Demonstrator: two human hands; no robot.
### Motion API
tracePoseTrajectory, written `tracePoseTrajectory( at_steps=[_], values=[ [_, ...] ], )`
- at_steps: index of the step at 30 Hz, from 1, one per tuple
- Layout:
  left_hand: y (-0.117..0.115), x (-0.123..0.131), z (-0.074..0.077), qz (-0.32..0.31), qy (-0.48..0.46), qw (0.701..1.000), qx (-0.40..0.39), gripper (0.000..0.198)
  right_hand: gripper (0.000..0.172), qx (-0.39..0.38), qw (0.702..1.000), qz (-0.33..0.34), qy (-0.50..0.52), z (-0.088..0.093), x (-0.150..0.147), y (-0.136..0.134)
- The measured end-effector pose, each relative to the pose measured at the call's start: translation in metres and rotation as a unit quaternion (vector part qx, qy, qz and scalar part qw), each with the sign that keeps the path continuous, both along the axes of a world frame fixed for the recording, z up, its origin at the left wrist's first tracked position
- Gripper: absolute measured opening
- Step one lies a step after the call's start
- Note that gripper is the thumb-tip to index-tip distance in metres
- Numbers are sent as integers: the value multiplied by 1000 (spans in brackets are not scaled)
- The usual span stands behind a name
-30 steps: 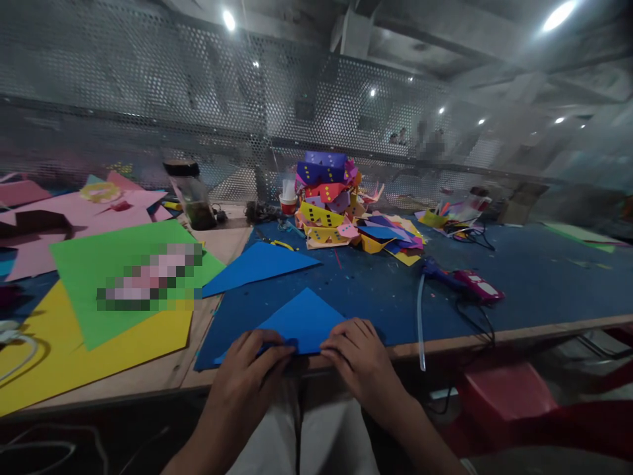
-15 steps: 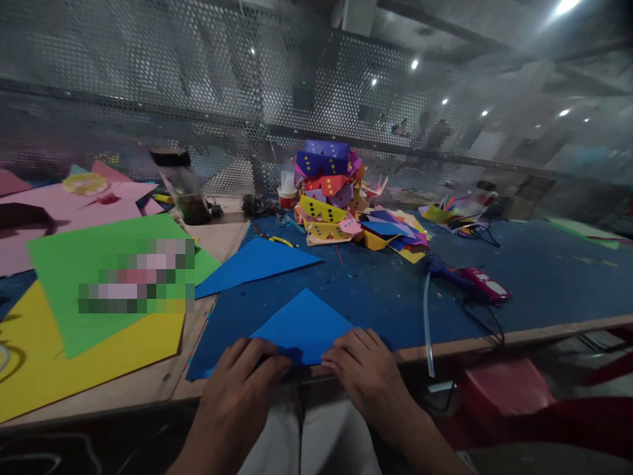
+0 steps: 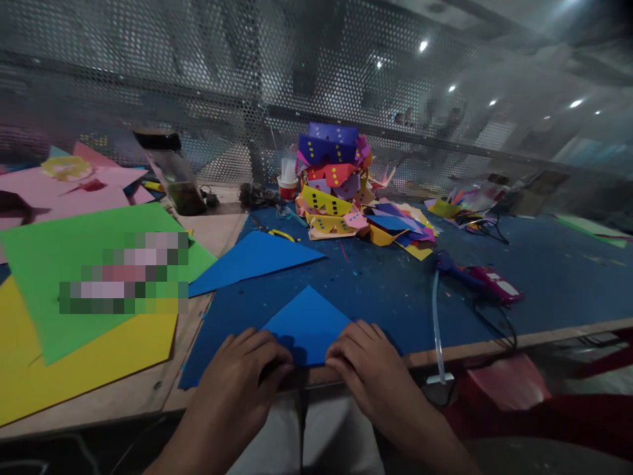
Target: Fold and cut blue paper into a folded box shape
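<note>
A blue triangle of paper (image 3: pixel 309 320) lies at the front edge of the table, its point facing away from me. My left hand (image 3: pixel 247 366) grips its near left corner, fingers curled and thumb against the forefinger. On the near right corner, my right hand (image 3: pixel 363 359) pinches the paper in the same way. Both corners are hidden under the fingers. Just beyond and to the left lies a second blue piece of paper (image 3: pixel 257 257), also roughly triangular.
Green (image 3: pixel 44 264) and yellow sheets (image 3: pixel 123 356) lie at left, near a dark-lidded jar (image 3: pixel 173 171). Yellow-handled scissors (image 3: pixel 283 235) lie behind the blue paper. Decorated paper strips (image 3: pixel 329 178) are stacked at the back. A glue gun (image 3: pixel 475 280) sits right, its glue stick overhanging the edge.
My left hand's fingers have curled in more at the paper's near edge. The right hand keeps its place on the other corner. The whole view has shifted slightly.
</note>
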State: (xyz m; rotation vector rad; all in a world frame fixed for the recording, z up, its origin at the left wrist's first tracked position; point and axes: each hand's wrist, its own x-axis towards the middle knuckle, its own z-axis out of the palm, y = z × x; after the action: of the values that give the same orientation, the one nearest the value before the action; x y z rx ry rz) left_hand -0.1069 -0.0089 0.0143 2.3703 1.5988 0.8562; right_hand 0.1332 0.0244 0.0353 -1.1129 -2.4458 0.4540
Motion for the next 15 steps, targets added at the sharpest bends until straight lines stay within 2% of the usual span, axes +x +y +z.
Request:
tracePoseTrajectory(
  at_steps=[6,10,15],
  values=[
    [1,-1,-1,-1,-5,1000,12,17,7,-13,999,33,35,0,-13,3],
    [-5,-7,-3,-10,3,996,83,14,9,-27,997,33,61,-1,-14,4],
    [-22,-24,-11,36,18,987,158,11,8,-29,996,35,78,-4,-11,4]
  ],
)
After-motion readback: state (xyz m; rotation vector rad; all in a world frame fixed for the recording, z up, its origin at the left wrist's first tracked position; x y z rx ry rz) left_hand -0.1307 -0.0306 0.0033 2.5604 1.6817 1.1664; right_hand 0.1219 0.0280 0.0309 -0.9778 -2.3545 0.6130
